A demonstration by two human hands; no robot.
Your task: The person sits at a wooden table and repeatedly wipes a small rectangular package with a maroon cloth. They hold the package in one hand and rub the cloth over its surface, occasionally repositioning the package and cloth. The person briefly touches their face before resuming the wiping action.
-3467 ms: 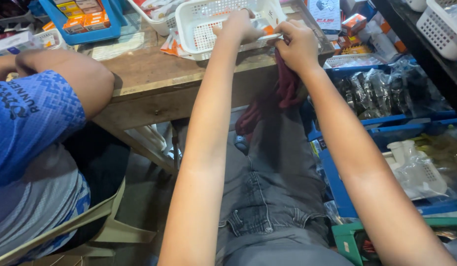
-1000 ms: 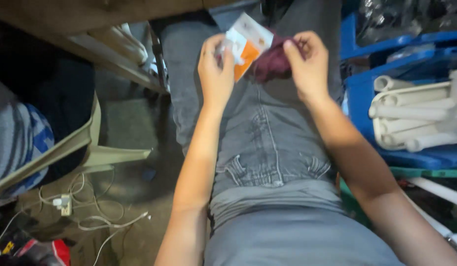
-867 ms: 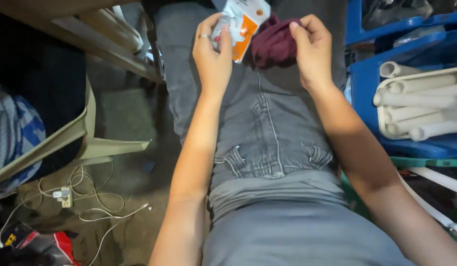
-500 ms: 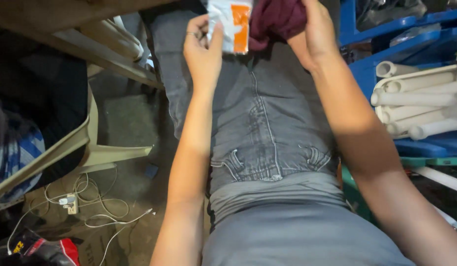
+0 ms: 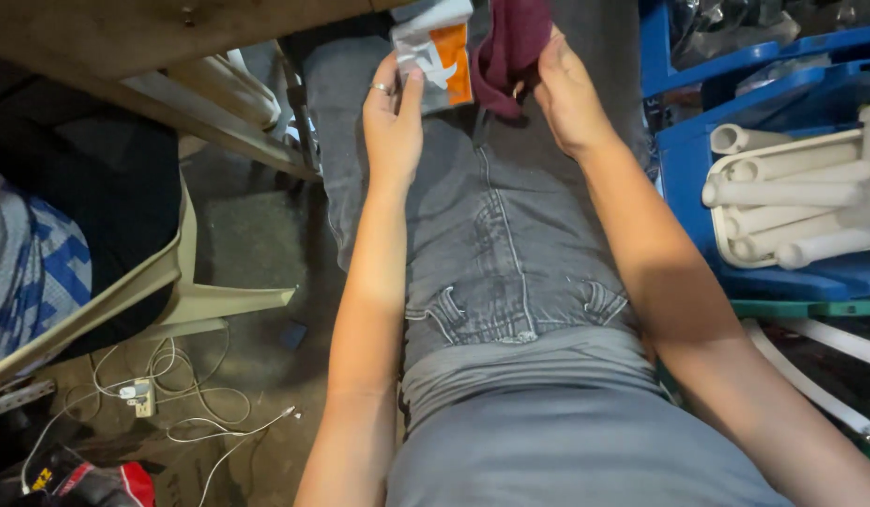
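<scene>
Over my lap in grey jeans (image 5: 510,244), my left hand (image 5: 393,122) grips a small white and orange packet (image 5: 437,52) by its lower left edge; a ring shows on one finger. My right hand (image 5: 568,94) holds a dark maroon cloth (image 5: 510,52) bunched up just right of the packet. Packet and cloth touch or nearly touch near the top edge of the view, under the edge of a wooden table (image 5: 125,38).
A blue crate (image 5: 698,160) on the right holds white plastic tubes (image 5: 801,202). A plastic chair (image 5: 172,291) with another person in a blue patterned top (image 5: 31,272) is on the left. White cables and a plug (image 5: 139,394) lie on the floor.
Both hands came down from the white basket on the table to my lap, bringing the packet and cloth. In the last second they shifted slightly upward in view.
</scene>
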